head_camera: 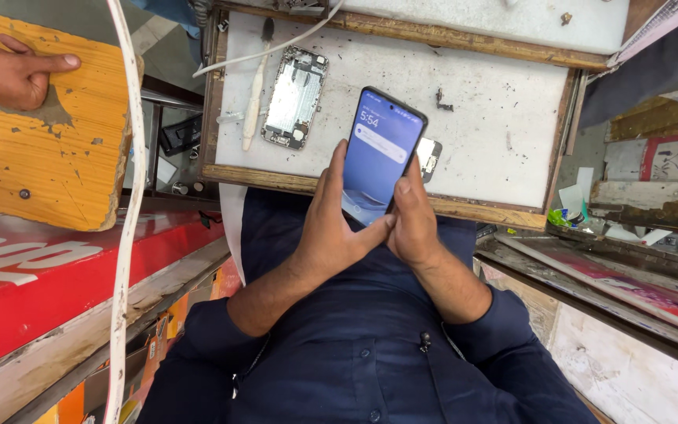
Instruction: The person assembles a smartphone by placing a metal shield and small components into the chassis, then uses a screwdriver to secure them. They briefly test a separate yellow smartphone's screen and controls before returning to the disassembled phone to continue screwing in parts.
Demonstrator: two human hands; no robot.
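Both hands meet over our lap: our left hand lies spread, fingers flat along the edge of a lit smartphone; our right hand closes round its lower end, thumb on the glass; wrists cross, forearms angled inward. We judge the hold light; a slip could drop it onto the white tray just beyond our fingers, near an opened phone chassis and a brush; another person's hand rests on a wooden board, far left.
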